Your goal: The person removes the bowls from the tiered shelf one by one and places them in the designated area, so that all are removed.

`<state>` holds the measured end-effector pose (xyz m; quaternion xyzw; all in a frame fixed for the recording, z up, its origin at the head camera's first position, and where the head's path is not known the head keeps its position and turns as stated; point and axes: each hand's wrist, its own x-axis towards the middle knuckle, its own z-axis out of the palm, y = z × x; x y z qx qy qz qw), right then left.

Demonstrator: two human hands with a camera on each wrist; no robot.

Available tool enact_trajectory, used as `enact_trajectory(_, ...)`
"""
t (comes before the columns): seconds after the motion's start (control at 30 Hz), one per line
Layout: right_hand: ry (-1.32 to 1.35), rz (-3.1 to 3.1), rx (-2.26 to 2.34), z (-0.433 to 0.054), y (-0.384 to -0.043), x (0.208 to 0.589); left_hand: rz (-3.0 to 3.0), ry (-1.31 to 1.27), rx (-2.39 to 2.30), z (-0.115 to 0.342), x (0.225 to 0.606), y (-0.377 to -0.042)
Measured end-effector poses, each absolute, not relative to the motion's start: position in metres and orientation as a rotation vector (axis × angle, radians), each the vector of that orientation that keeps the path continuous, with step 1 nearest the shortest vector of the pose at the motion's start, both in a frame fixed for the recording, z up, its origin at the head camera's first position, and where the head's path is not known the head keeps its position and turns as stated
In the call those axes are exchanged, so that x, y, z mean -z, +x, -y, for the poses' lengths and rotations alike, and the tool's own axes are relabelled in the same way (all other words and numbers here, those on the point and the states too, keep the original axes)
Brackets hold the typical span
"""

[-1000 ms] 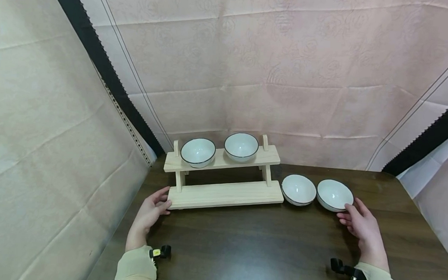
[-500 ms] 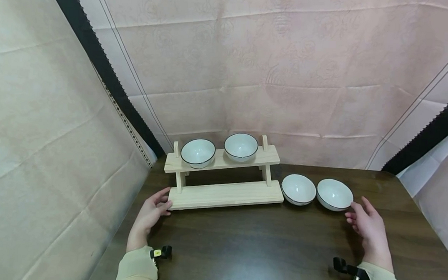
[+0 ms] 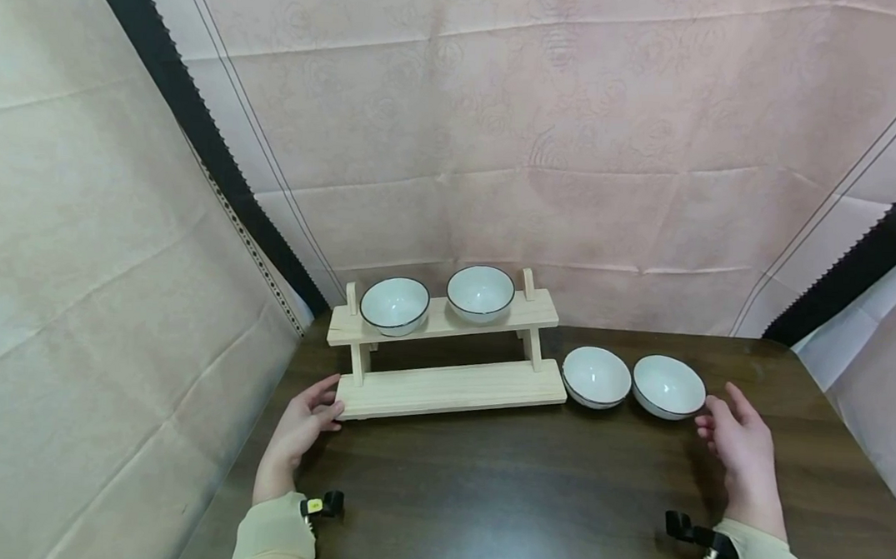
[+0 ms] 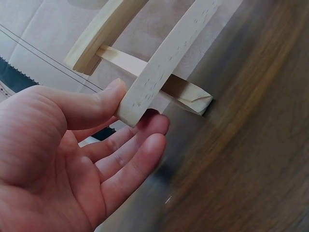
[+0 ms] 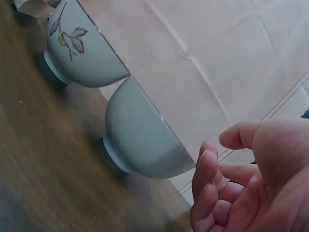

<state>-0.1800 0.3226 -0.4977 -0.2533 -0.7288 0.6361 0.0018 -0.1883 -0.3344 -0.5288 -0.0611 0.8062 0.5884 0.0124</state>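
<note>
My left hand (image 3: 297, 433) pinches the left end of the lower board of a two-tier pale wooden rack (image 3: 451, 390). In the left wrist view the thumb lies on one face of that board, with fingers on the other side. Two white dark-rimmed bowls, a left one (image 3: 395, 305) and a right one (image 3: 481, 293), sit upright on the upper tier. To the rack's right, a nearer bowl (image 3: 596, 376) and an outer bowl (image 3: 669, 386) stand side by side on the table. My right hand (image 3: 742, 451), fingers loosely bent, hovers just right of the outer bowl, holding nothing.
The brown wooden table (image 3: 499, 490) spreads in front of the rack. Pale cloth walls (image 3: 574, 152) rise behind and on both sides, with dark strips at the corners. Cameras are strapped to both wrists.
My right hand has released the outer bowl and drawn slightly to the right. The left hand stays on the rack, and the bowls remain in place.
</note>
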Motion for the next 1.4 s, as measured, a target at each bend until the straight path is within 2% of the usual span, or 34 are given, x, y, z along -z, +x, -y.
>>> enact_trajectory(0.3,-0.672,2.201,-1.944,-0.304,-0.186,0.483,-2.513,-0.208,-1.806,0.336,0.529,-0.193)
enact_trajectory(0.53,-0.442,2.337,-1.707,-0.281,-0.194,0.473,-2.511,-0.160,-1.760,0.339,0.522,-0.189)
enact_trajectory(0.77,-0.134,2.454,-1.501,-0.254,-0.206,0.472,-2.655,-0.148,-1.648,0.348,0.511,-0.200)
enact_trajectory(1.03,0.246,2.473,-1.395,-0.208,-0.221,0.475,-2.836,-0.171,-1.713,0.345,0.486,-0.219)
enact_trajectory(1.4,0.461,2.593,-1.410,-0.165,-0.239,0.475,-2.633,-0.106,-1.982,0.333,0.469,-0.235)
